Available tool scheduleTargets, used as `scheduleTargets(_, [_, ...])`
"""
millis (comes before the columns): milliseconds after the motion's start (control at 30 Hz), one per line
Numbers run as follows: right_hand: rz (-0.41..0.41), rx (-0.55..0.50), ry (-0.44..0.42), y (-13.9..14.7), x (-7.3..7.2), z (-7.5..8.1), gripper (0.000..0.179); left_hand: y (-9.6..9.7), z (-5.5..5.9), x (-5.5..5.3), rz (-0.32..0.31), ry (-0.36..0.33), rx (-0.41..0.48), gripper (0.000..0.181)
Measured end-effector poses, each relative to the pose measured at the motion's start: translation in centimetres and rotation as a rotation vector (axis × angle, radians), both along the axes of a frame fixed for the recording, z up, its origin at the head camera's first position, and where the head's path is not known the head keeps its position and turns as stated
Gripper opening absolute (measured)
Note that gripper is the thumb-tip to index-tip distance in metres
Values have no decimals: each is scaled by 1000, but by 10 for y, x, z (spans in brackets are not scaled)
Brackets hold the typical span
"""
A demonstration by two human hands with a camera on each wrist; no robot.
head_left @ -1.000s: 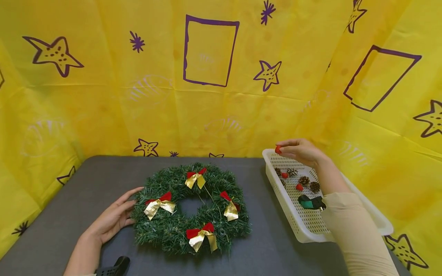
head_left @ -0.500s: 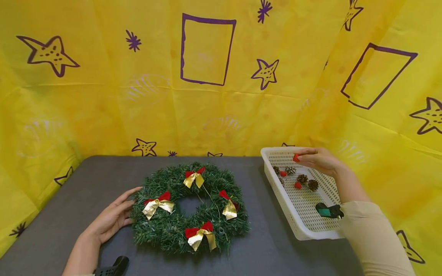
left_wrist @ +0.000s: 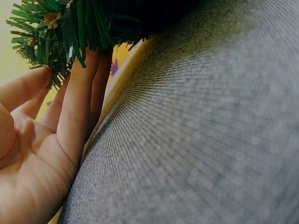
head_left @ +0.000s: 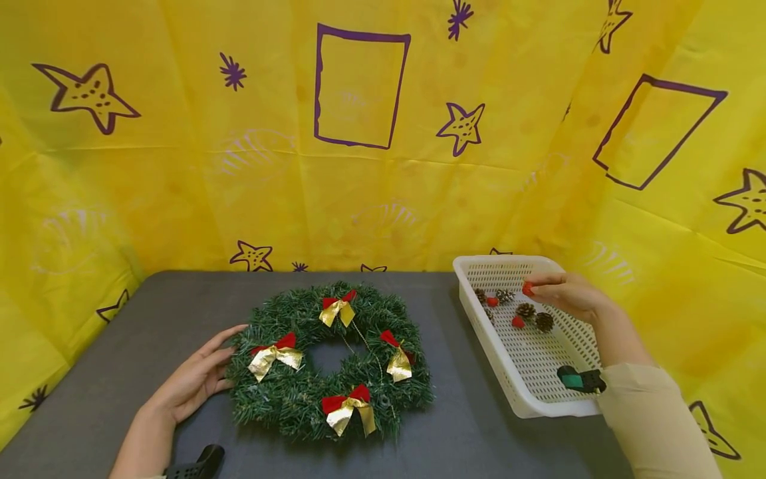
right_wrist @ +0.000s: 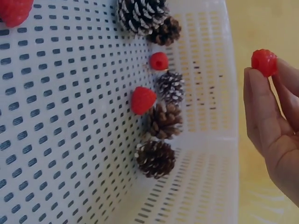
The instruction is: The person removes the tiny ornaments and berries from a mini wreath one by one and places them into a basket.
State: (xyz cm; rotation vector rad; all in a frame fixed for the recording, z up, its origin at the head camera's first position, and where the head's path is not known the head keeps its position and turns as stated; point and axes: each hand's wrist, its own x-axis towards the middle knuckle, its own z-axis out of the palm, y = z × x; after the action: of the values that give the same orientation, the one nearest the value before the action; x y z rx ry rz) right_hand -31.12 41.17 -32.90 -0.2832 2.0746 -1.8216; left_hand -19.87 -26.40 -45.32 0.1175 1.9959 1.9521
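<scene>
A green wreath point(head_left: 395, 313) with red-and-gold bows, such as the front bow point(head_left: 350, 409), lies flat on the table. My left hand point(head_left: 194, 379) rests at its left edge with fairly straight fingers. In the left wrist view, the fingers point(left_wrist: 77, 102) reach in under the needles, their tips hidden. My right hand point(head_left: 568, 296) pinches a red raspberry point(right_wrist: 264, 62) between thumb and fingertips, above the white basket point(head_left: 505, 372). In the basket are loose raspberries, such as one raspberry point(right_wrist: 143, 100), and several pine cones, among them a brown pine cone point(right_wrist: 155, 159).
The grey table point(head_left: 179, 299) carries the wreath at its middle and the basket at its right. A yellow curtain point(head_left: 269, 199) with purple drawings stands behind and at both sides. A black wrist strap point(head_left: 580, 379) is on the right forearm, over the basket.
My right hand has moved right and nearer to me with the raspberry, from over the basket's far left corner to over its right side. My left hand and the wreath have not moved.
</scene>
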Motion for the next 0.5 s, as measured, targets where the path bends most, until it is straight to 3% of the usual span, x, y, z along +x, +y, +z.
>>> scheduleTargets(500, [15,72,-62,8,1,-10,30,1,0,0,16,-8,19,56])
